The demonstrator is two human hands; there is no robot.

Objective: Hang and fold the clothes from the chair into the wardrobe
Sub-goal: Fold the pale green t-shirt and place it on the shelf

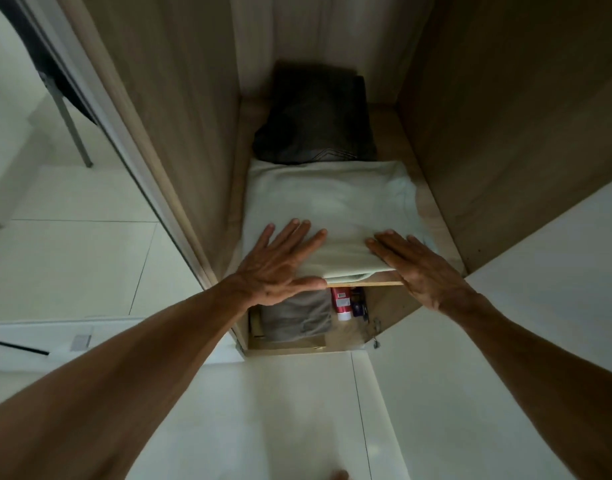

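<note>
Your pale folded garment [332, 206] lies on the wardrobe shelf [366, 283], reaching its front edge. Both your hands rest flat on it, fingers straight and spread, gripping nothing. Your left hand [280, 261] is at the shelf's front left, thumb along the edge, and your right hand [415, 268] is at the shelf's front right. At the back of the shelf, touching the pale garment, sits a dark folded garment [315, 123]. Under the shelf lie a grey folded cloth [297, 317] and a red bottle [342, 301].
</note>
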